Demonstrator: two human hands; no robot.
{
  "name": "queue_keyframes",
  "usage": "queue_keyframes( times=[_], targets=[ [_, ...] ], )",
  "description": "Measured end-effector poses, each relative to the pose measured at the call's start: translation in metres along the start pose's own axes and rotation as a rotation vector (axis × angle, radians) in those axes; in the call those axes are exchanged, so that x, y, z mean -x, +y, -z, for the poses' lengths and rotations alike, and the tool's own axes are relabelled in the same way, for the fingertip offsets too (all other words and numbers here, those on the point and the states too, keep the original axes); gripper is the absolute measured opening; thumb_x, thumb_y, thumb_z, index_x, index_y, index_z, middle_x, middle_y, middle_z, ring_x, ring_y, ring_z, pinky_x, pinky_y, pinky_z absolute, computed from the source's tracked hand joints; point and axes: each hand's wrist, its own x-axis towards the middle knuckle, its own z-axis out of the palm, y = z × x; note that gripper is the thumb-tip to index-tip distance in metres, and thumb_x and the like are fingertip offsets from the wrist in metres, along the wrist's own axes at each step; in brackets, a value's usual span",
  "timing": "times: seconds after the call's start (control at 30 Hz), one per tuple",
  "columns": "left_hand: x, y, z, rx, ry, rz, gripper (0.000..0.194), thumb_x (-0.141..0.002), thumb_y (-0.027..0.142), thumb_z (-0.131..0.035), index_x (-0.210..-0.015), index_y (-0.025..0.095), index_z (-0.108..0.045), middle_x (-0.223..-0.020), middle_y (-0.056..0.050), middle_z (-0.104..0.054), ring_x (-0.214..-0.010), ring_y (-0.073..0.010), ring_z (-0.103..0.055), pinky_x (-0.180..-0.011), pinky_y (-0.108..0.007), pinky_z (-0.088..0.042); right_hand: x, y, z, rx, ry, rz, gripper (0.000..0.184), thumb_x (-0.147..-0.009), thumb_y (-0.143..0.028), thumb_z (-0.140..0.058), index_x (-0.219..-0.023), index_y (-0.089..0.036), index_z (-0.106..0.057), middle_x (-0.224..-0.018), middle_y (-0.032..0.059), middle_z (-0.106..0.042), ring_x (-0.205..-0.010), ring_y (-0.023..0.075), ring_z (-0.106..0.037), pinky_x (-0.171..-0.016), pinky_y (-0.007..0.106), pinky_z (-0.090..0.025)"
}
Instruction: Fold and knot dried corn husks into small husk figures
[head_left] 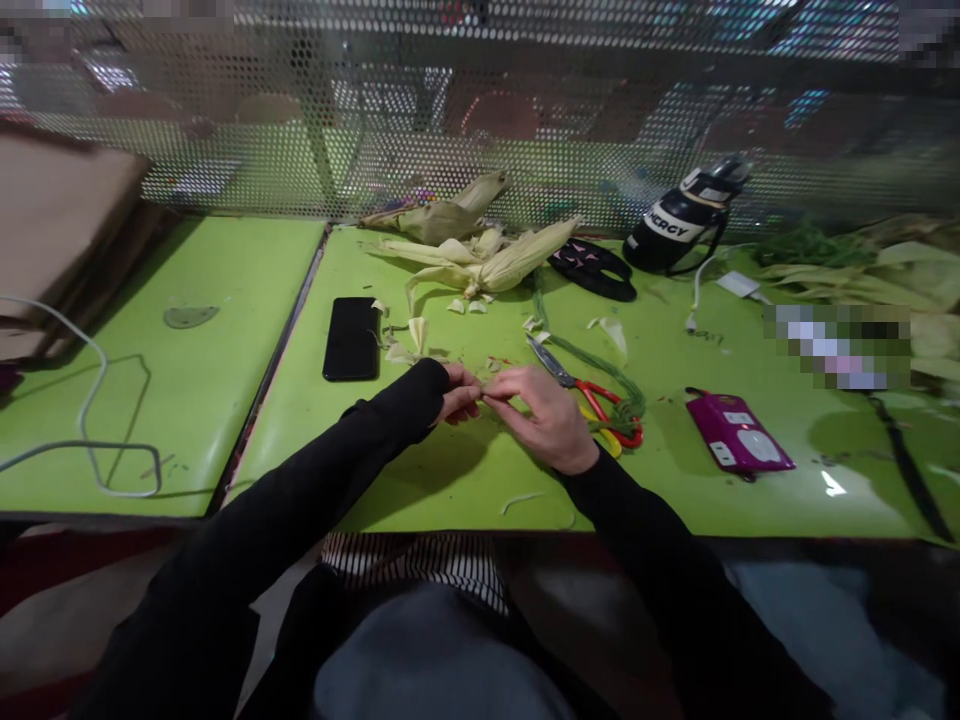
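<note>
My left hand (456,394) and my right hand (541,412) meet fingertip to fingertip just above the green table (420,490). Both pinch at the same spot, and whatever lies between the fingers is too small to make out. Just right of my right hand lie scissors (555,362) with red handles, partly over something yellow. A green cord (600,366) curves round beside them. Behind my hands rests a bundle of pale corn husks (517,262), with small husk scraps (418,332) scattered in front of it.
A black phone (351,340) lies left of my hands. To the right are a purple power adapter (739,432), a black bottle (686,218) and a black disc (592,270). A perforated metal screen (420,120) borders the back. Brown paper (67,220) and a white cable (94,400) occupy the left.
</note>
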Motion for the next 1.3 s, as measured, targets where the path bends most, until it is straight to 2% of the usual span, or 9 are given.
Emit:
queue_keyframes(
  times=[0.3,0.53,0.7,0.77,0.83,0.97,1.07,1.17,1.3],
  targets=[
    [0.002,-0.009,0.009,-0.299,0.143,-0.248,0.006,-0.077,0.017,-0.068,-0.080,0.012,-0.067,-0.064,0.001,-0.062,-0.058,-0.0077,-0.050,-0.056,-0.020,-0.038,0.001,0.002,-0.011,-0.176,0.002,-0.194,0.013,-0.089,-0.032,-0.064,-0.095,-0.020,-0.063,-0.085,0.0035,-0.071,-0.072,0.0152,-0.065,-0.063,0.028,-0.053],
    [-0.004,-0.035,0.014,0.127,0.022,-0.091,0.014,-0.076,0.020,-0.072,-0.082,0.010,-0.065,-0.061,0.000,-0.064,-0.056,-0.0081,-0.057,-0.060,-0.023,-0.047,0.000,0.000,-0.012,0.032,-0.027,0.040,0.009,-0.092,-0.027,-0.061,-0.094,-0.019,-0.063,-0.085,0.0058,-0.072,-0.076,0.0178,-0.066,-0.069,0.032,-0.053],
    [0.000,-0.034,0.011,0.230,-0.004,0.045,0.018,-0.072,0.017,-0.076,-0.079,0.010,-0.061,-0.059,0.000,-0.064,-0.055,-0.0088,-0.060,-0.059,-0.024,-0.050,0.000,-0.006,-0.015,0.001,-0.083,0.049,0.008,-0.092,-0.026,-0.060,-0.092,-0.019,-0.064,-0.083,0.0058,-0.071,-0.073,0.0173,-0.065,-0.068,0.032,-0.052],
    [0.005,-0.021,0.018,0.210,-0.003,0.099,0.018,-0.075,0.019,-0.074,-0.080,0.011,-0.059,-0.060,-0.001,-0.064,-0.056,-0.0108,-0.062,-0.057,-0.025,-0.052,0.000,-0.009,-0.015,-0.091,-0.078,-0.018,0.007,-0.090,-0.026,-0.062,-0.090,-0.020,-0.065,-0.082,0.0046,-0.071,-0.073,0.0166,-0.065,-0.068,0.032,-0.052],
    [0.009,-0.006,0.036,0.120,0.073,0.008,0.013,-0.084,0.024,-0.065,-0.086,0.012,-0.060,-0.069,-0.004,-0.067,-0.059,-0.0122,-0.064,-0.053,-0.024,-0.051,-0.003,-0.009,-0.014,-0.229,-0.030,-0.167,0.008,-0.088,-0.028,-0.065,-0.089,-0.020,-0.065,-0.083,0.0036,-0.070,-0.072,0.0158,-0.065,-0.066,0.031,-0.053],
    [0.012,0.008,0.085,-0.248,0.459,-0.273,0.017,-0.081,0.013,-0.058,-0.097,0.020,-0.062,-0.088,-0.004,-0.069,-0.064,-0.0107,-0.059,-0.052,-0.022,-0.047,-0.019,-0.002,-0.019,-0.402,0.130,-0.467,0.018,-0.083,-0.035,-0.069,-0.088,-0.020,-0.064,-0.081,0.0021,-0.067,-0.067,0.0132,-0.060,-0.061,0.028,-0.052],
    [0.005,-0.006,0.102,-0.420,0.404,-0.148,0.026,-0.073,0.008,-0.057,-0.095,0.019,-0.064,-0.089,-0.005,-0.065,-0.054,-0.0096,-0.050,-0.045,-0.024,-0.044,-0.035,0.007,-0.033,-0.477,0.149,-0.538,0.020,-0.079,-0.036,-0.072,-0.084,-0.019,-0.063,-0.075,0.0001,-0.064,-0.063,0.0113,-0.055,-0.060,0.027,-0.050],
    [-0.006,-0.025,0.096,-0.529,0.294,-0.023,0.034,-0.062,0.006,-0.062,-0.095,0.015,-0.065,-0.079,-0.004,-0.062,-0.048,-0.0089,-0.045,-0.044,-0.026,-0.041,-0.046,0.013,-0.051,-0.599,0.132,-0.579,0.022,-0.076,-0.037,-0.073,-0.083,-0.020,-0.061,-0.072,-0.0012,-0.061,-0.063,0.0106,-0.054,-0.059,0.026,-0.050],
    [-0.018,-0.035,0.077,-0.629,0.224,-0.127,0.037,-0.065,0.012,-0.065,-0.101,0.014,-0.067,-0.070,-0.004,-0.062,-0.064,-0.0176,-0.057,-0.058,-0.029,-0.046,-0.048,0.015,-0.068,-0.695,0.119,-0.609,0.023,-0.074,-0.037,-0.074,-0.081,-0.020,-0.061,-0.072,-0.0023,-0.060,-0.064,0.0106,-0.054,-0.061,0.025,-0.050]
  ],
)
